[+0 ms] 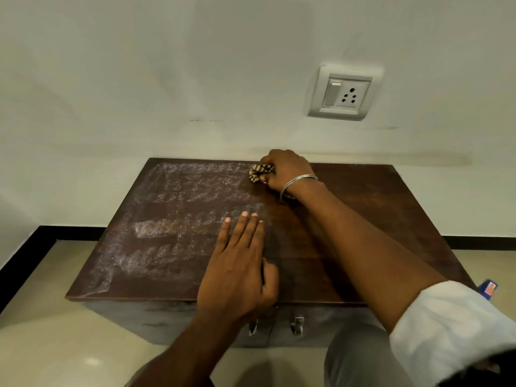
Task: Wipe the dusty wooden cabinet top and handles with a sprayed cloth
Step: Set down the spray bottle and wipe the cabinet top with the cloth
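Observation:
A low dark wooden cabinet stands against the wall; its top is bare brown on the right half and coated with whitish dust on the left half. My right hand grips a bunched striped cloth near the back edge, at the border of the dusty part. My left hand rests flat on the top near the front edge, fingers straight and pointing away from me. Two metal handles show on the cabinet front below the left hand; the left one is partly hidden by my wrist.
A white wall with a switch and socket plate rises behind the cabinet. Beige floor tiles with a black skirting strip surround it. A small blue object sits at the cabinet's right side. My knee is near the front.

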